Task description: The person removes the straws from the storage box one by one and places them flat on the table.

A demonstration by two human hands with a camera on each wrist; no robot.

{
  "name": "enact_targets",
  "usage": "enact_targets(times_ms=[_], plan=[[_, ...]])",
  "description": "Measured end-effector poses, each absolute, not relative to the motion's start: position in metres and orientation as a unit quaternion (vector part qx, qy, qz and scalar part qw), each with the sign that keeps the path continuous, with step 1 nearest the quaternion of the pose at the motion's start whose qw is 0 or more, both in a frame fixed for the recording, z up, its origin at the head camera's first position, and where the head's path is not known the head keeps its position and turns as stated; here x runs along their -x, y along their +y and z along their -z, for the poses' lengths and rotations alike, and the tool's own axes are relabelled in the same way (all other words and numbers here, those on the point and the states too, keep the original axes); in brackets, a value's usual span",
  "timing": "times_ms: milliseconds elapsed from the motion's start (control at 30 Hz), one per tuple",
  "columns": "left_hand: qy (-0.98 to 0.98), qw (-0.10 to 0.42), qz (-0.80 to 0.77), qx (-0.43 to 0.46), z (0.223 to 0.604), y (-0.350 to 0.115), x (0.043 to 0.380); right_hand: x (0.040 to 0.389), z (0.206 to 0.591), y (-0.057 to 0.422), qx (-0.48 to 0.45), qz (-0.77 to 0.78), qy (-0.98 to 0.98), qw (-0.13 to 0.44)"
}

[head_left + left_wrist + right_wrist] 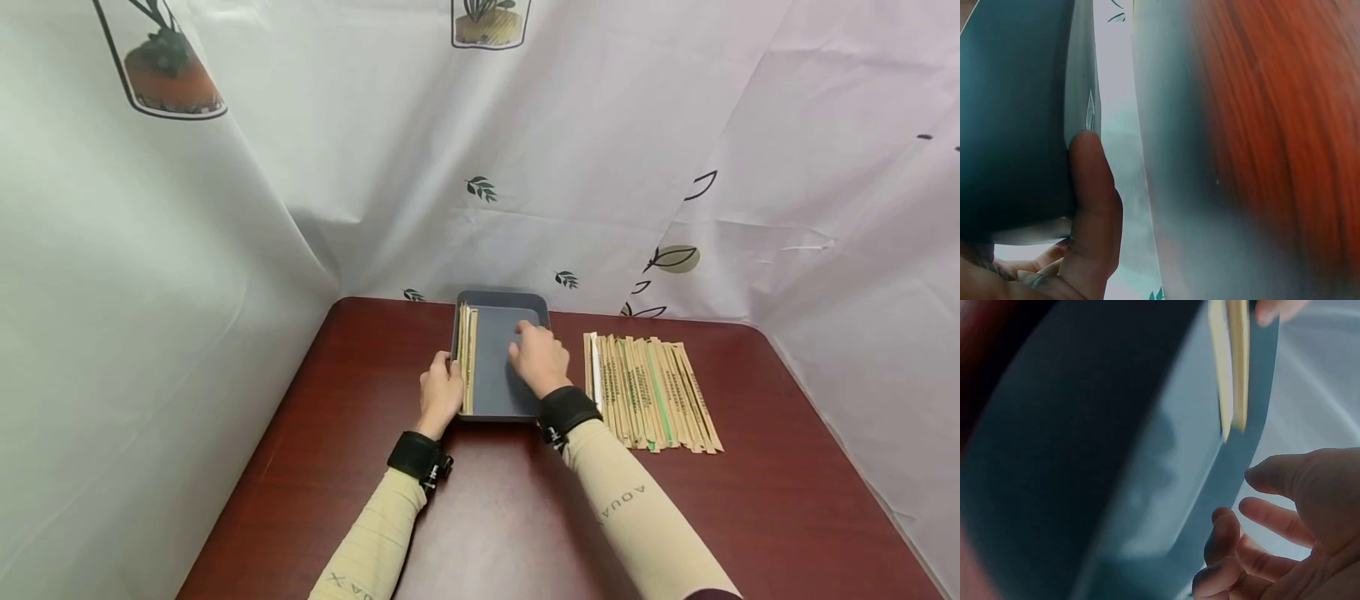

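Note:
A grey rectangular tray [495,362] lies near the table's back edge. My left hand [441,387] grips its left side wall, one finger along the outside in the left wrist view. Several long, thin sticks in brown paper wrappers [468,358] lie lengthwise along that wall inside the tray, beside the left thumb. Over the tray's right part is my right hand [542,358], its fingers loosely bent. The right wrist view shows nothing between these fingers [1266,515], with the wrapped sticks [1239,369] farther off inside the tray.
To the right of the tray, a row of several similar wrapped sticks [648,392] lies side by side on the dark red table [487,517]; a white and a green one stand out. A white patterned curtain [397,150] hangs behind the table and along both sides.

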State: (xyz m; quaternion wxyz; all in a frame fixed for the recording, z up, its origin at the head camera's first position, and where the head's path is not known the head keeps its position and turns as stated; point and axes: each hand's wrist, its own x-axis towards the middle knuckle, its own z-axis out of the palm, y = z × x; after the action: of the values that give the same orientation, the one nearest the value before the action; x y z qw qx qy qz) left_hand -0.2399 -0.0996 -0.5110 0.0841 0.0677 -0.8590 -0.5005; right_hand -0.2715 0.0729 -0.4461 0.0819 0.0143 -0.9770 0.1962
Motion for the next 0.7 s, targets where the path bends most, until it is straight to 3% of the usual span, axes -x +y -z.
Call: enact_targets(times_ms=[333, 700], plan=[[-0.857, 0.074, 0.506, -0.058, 0.511, -0.095, 0.239, 0.263, 0.458, 0.027, -0.049, -0.195, -0.978, 0.062], [-0.855, 0.084, 0.508, -0.066, 0.511, -0.092, 0.239, 0.255, 0.471, 0.013, -0.079, -0.176, -0.980, 0.057]])
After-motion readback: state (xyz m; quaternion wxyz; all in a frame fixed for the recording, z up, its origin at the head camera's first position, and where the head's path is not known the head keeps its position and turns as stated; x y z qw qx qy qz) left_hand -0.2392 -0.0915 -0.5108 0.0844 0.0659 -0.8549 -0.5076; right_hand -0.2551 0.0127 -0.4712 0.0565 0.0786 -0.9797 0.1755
